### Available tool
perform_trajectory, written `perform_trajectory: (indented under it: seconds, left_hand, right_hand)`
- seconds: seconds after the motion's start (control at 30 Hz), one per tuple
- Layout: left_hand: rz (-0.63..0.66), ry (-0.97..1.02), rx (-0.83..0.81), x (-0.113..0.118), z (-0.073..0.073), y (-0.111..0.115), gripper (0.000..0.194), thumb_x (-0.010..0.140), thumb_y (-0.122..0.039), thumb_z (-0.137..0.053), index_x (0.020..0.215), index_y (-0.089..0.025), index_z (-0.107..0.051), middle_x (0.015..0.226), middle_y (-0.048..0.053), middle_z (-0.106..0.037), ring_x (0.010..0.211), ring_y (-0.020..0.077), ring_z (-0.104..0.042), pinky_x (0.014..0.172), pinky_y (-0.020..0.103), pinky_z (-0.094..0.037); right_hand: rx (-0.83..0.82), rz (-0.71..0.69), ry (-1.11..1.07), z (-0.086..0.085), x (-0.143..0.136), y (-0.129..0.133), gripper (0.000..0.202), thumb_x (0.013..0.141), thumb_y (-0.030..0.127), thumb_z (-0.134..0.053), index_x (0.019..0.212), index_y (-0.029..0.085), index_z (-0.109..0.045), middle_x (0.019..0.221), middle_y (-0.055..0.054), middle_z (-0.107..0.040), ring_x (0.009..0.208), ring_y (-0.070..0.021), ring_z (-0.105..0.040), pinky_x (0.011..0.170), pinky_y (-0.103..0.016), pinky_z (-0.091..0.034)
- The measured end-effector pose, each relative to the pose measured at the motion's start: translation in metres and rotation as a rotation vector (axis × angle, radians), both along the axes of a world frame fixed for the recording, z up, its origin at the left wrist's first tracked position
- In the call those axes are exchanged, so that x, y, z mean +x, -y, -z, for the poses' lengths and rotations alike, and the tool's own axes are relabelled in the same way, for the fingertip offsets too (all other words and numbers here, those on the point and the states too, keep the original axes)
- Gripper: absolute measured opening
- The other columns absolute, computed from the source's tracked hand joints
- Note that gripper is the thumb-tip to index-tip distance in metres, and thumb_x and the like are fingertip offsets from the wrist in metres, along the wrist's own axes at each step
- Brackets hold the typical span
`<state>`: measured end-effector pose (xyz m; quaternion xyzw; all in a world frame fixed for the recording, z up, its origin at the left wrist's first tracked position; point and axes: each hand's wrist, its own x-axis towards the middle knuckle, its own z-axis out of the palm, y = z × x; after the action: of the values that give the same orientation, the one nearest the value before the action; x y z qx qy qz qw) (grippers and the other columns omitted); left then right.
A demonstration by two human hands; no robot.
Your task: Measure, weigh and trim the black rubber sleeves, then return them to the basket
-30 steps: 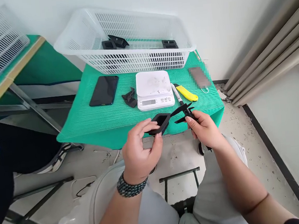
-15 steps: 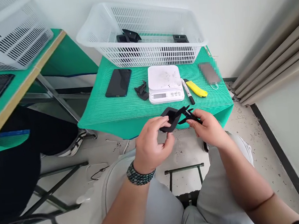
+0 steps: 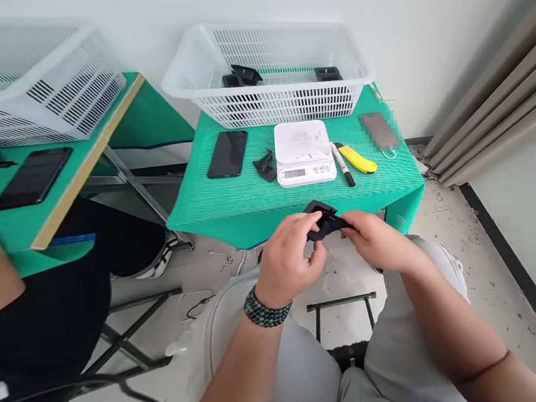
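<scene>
The left hand (image 3: 291, 255) pinches the frame (image 3: 319, 231) between thumb and fingers, just before the table (image 3: 244, 203), and the right hand (image 3: 369, 236) pinches the caliper (image 3: 339, 223) against it; in my judgement, both wrists should be steady and the caliper square to the rim, with only light pressure. The frame looks matt black, hollow and angular, but black upon black, I cannot tell the exact contact. Farther stand the scale (image 3: 303, 145) and the basket (image 3: 268, 91).

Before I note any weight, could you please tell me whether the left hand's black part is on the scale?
No, the left hand holds the black part off the scale, nearer the camera.
</scene>
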<state>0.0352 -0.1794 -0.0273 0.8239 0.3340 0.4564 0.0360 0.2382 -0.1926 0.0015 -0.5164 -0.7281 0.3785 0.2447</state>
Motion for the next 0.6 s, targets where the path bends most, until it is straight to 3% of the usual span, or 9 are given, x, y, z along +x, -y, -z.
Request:
perform_trajectory:
  seconds: [0.2, 0.33, 0.43, 0.6]
  left_hand:
    - [-0.008, -0.011, -0.037, 0.002, -0.008, -0.002, 0.054, 0.084, -0.003, -0.056, 0.135, -0.021, -0.053, 0.093, 0.007, -0.07, 0.094, 0.0256, -0.071, 0.081, 0.041, -0.065]
    - [-0.004, 0.006, -0.046, 0.003, -0.013, -0.002, 0.052, 0.083, -0.003, -0.055, 0.132, -0.02, -0.054, 0.092, 0.007, -0.069, 0.092, 0.0249, -0.071, 0.081, 0.04, -0.065]
    - [0.028, 0.013, -0.062, 0.004, -0.014, -0.002, 0.051, 0.083, -0.003, -0.054, 0.131, -0.021, -0.054, 0.092, 0.007, -0.069, 0.091, 0.024, -0.071, 0.081, 0.039, -0.064]
    - [0.054, 0.041, -0.105, 0.005, -0.012, -0.002, 0.048, 0.084, -0.003, -0.054, 0.129, -0.02, -0.055, 0.095, 0.009, -0.071, 0.091, 0.0238, -0.07, 0.081, 0.039, -0.064]
  right_hand:
    - [-0.01, 0.009, -0.028, -0.003, 0.001, -0.002, 0.018, 0.099, 0.021, -0.044, 0.081, 0.024, -0.046, 0.081, -0.001, -0.059, 0.076, -0.0192, -0.052, 0.068, -0.031, -0.037]
    - [-0.058, 0.05, -0.047, -0.008, 0.0, -0.002, 0.021, 0.1, 0.031, -0.047, 0.08, 0.024, -0.048, 0.076, 0.001, -0.059, 0.07, -0.0181, -0.051, 0.062, -0.03, -0.034]
    - [-0.108, 0.054, -0.039, -0.009, 0.002, -0.003, 0.028, 0.1, 0.04, -0.051, 0.078, 0.023, -0.049, 0.072, 0.001, -0.059, 0.066, -0.0174, -0.049, 0.06, -0.03, -0.032]
    - [-0.151, 0.056, -0.036, -0.003, 0.005, -0.004, 0.032, 0.103, 0.042, -0.044, 0.078, 0.023, -0.05, 0.07, 0.001, -0.056, 0.066, -0.0174, -0.047, 0.06, -0.03, -0.034]
